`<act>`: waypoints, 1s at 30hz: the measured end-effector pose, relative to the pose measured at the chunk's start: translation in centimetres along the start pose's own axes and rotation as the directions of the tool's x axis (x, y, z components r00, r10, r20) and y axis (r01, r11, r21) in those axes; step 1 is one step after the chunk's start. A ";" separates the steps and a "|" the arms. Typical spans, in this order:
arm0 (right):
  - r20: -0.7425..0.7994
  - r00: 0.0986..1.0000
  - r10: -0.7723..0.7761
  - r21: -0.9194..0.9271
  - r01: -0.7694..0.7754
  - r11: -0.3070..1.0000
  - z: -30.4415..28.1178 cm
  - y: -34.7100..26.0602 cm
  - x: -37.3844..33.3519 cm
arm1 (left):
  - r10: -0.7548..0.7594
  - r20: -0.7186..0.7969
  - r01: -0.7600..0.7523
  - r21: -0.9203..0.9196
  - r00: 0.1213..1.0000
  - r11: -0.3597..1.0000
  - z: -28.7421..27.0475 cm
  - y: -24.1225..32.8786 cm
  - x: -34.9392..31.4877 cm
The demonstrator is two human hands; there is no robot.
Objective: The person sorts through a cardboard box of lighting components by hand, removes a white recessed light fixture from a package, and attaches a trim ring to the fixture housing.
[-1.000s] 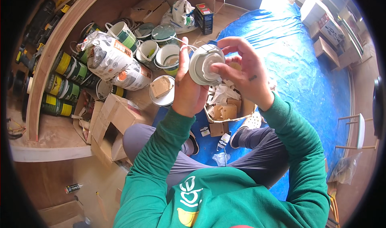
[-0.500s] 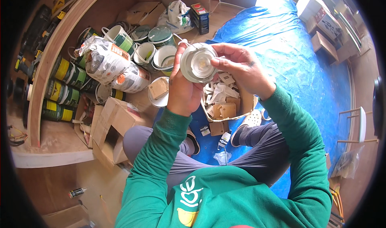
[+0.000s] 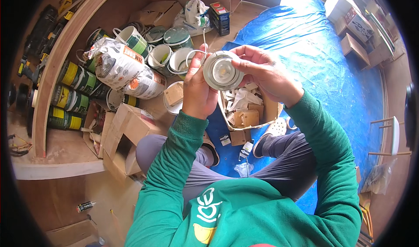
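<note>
Between my hands, in front of my chest, is a round recessed downlight point(image 3: 223, 71) with a clear ringed lens and a pale rim facing me. My left hand point(image 3: 197, 90) closes on its left side; some of those fingers are hidden behind the light. A thin white cable point(image 3: 191, 54) loops out by the left fingertips, and its end sticks upward. My right hand point(image 3: 267, 74) grips the right edge, thumb over the front of the rim and fingers curled behind. Below the light stands an open cardboard box point(image 3: 251, 127) holding small brown cartons and white packing pieces.
Paint buckets point(image 3: 177, 37), cement-like bags point(image 3: 117, 64) and a torn cardboard box point(image 3: 131, 138) crowd the left. Blue sheeting point(image 3: 331, 98) covers the floor to the right, with a white chair point(image 3: 394, 136) beyond. Small labelled packets point(image 3: 245, 149) lie between my feet.
The downlight has shifted slightly right and turned, so its lens faces me more squarely. The cable now rises higher beside my left fingers. Both hands keep their hold.
</note>
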State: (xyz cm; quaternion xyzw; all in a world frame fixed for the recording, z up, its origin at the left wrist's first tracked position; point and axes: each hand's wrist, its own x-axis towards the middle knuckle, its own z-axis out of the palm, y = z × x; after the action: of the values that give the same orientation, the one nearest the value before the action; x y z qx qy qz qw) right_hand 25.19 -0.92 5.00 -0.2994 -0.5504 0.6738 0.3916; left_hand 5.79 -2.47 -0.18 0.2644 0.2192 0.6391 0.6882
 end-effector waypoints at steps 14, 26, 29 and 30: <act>0.018 0.999 0.047 0.131 -0.049 0.990 -0.2 1.0 0.2 | -0.064 0.008 0.064 -0.018 0.998 0.998 -0.1 -0.1 0.1; -0.069 0.992 -0.101 -0.011 0.101 0.995 -0.9 1.1 0.4 | -0.174 -0.014 0.174 0.043 0.985 0.984 0.6 -0.2 0.0; -0.057 0.980 -0.189 -0.055 0.186 0.981 -0.8 0.8 0.4 | -0.280 -0.025 0.281 0.103 0.960 0.954 -0.1 -0.3 0.0; -0.041 0.971 -0.236 -0.081 0.232 0.969 -0.8 0.8 0.4 | -0.316 -0.009 0.315 0.114 0.949 0.942 -0.2 -0.1 0.0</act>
State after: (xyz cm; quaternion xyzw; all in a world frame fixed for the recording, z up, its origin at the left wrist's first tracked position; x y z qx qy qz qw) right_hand 25.53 -0.23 4.04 -0.2637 -0.5970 0.5940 0.4703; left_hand 5.75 -2.44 -0.41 0.2679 0.2914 0.5058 0.7665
